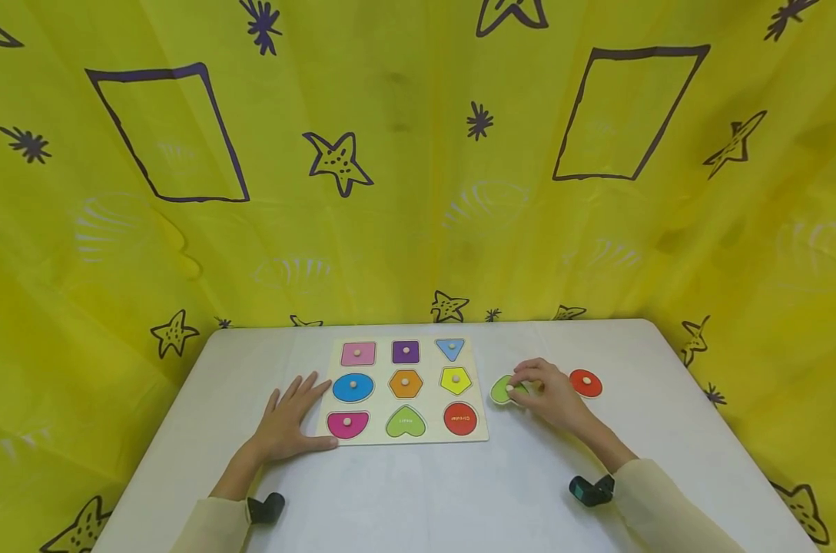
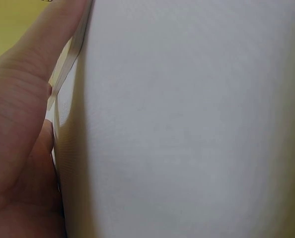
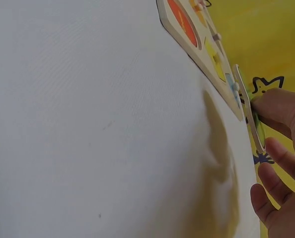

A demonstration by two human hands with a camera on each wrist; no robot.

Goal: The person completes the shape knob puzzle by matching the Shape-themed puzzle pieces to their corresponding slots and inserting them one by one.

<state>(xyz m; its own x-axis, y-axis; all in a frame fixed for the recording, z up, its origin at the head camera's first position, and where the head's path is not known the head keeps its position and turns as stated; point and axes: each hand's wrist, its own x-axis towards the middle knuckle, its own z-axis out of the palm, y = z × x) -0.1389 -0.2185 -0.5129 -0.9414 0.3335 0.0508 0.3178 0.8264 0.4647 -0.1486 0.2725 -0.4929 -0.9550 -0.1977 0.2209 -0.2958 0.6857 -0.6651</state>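
A wooden shape puzzle board (image 1: 379,439) lies on the white table, most of its spaces filled with knobbed pieces. Its heart recess (image 1: 406,422) and circle recess (image 1: 460,418) hold no piece. My left hand (image 1: 284,425) rests spread at the board's left edge, its thumb at the near left corner. Right of the board, my right hand (image 1: 552,395) pinches the green heart puzzle piece (image 1: 500,390) by its knob. In the right wrist view that heart piece (image 3: 259,130) is tilted and raised off the table. Beyond the hand lies the red round piece (image 1: 586,382).
The white table (image 1: 432,499) ends at a yellow curtain (image 1: 390,253) with drawn stars and shells. A dark wrist camera (image 1: 266,508) sits by the left sleeve, another wrist camera (image 1: 591,490) by the right.
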